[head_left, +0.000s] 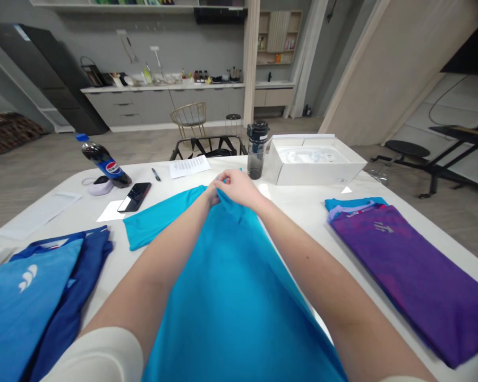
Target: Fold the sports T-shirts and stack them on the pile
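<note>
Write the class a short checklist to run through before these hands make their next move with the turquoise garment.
1. Left hand and right hand close together at the cloth: ok.
2. Turquoise garment smooth where the fingers pinch it: not ok, it is gathered there.
3. Sleeve on the left laid out on the table: ok.
4. Phone uncovered by the sleeve: ok.
5. Cap on the cola bottle: ok.
6. Underside of the turquoise garment free of creases: cannot tell, it is hidden.
</note>
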Demonstrator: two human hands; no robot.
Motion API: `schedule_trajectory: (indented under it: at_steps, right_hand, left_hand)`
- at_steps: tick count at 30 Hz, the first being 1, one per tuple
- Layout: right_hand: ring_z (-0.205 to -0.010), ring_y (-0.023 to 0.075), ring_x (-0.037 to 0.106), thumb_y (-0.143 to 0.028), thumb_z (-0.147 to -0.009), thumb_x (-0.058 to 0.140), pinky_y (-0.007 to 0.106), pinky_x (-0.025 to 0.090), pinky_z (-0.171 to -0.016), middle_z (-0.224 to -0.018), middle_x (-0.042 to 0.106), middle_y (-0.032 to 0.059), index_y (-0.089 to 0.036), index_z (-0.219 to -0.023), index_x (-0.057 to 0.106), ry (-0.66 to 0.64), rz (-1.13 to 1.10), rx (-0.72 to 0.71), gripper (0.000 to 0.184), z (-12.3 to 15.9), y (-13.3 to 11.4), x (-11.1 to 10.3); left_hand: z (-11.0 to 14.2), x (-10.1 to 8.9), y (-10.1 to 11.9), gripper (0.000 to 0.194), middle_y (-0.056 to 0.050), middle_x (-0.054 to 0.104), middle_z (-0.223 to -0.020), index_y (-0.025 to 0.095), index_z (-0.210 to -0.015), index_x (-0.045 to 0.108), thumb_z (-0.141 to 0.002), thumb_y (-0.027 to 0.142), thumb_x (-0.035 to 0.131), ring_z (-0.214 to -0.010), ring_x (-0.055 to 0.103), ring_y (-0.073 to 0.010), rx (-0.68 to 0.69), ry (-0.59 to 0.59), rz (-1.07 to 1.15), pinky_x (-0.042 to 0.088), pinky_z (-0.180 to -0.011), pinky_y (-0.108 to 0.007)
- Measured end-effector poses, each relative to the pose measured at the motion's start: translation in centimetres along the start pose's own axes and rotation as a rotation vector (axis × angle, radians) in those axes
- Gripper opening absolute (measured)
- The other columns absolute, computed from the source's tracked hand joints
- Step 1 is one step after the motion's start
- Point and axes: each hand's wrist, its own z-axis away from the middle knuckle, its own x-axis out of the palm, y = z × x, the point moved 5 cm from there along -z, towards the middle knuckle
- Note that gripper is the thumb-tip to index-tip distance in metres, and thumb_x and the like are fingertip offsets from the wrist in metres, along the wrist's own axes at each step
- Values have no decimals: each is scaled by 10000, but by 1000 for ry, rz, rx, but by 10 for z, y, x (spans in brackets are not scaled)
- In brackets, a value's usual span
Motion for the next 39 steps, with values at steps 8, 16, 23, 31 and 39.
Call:
schedule_trajectory:
  at_steps: [8, 16, 23, 31, 39]
  right_hand:
    - [-1121, 264, 608, -206, -969, 451, 366, 476, -956, -1266, 637, 130, -226, -1330, 635, -86, 311, 249, 405, -25, 97, 60]
    - [-1237, 354, 471, -318, -947, 530, 535, 445, -1002, -1330, 524, 154, -256, -1191, 707, -105, 479, 237, 307, -43, 146, 73]
    - [-1139, 333, 516, -335, -938, 476, 448, 469, -935, -1231, 543, 171, -174, -1095, 696, 156, 456, 329, 315, -62, 140, 65]
    - [-1338, 348, 437, -344, -1017, 381, 559, 382, -1064, -1500, 465, 194, -183, -1444, 492, 109, 481, 189, 470, -27, 112, 92]
    - [-1546, 326, 220, -562, -1058, 272, 667, 194, -1196, -1695, 256, 61, -316, -1599, 344, -231, 523, 119, 599, 78, 100, 107]
  left_hand:
    - [66, -92, -19, 530, -171, 702, -1209, 175, -1254, 549, -912, 578, 586, -1108, 687, -283, -227, 160, -260, 536, -949, -393]
    - [83, -79, -17, 172, -159, 735, -1044, 180, -935, 677, -918, 344, 630, -1042, 687, -322, -71, 139, -1189, 504, -901, -397]
    - [79, -101, 12, 239, -96, 726, -1003, 215, -1055, 663, -1007, 401, 520, -995, 659, -274, 215, 274, -1048, 488, -890, -368]
    - [121, -70, -14, 470, -161, 482, -1541, 173, -1487, 477, -1058, 318, 353, -1427, 440, -289, 430, 159, -1403, 298, -1205, -451]
    - [147, -48, -59, 645, -75, 312, -1673, 282, -1584, 395, -1026, 596, 318, -1566, 225, -296, 335, 8, -1441, 146, -1279, -520]
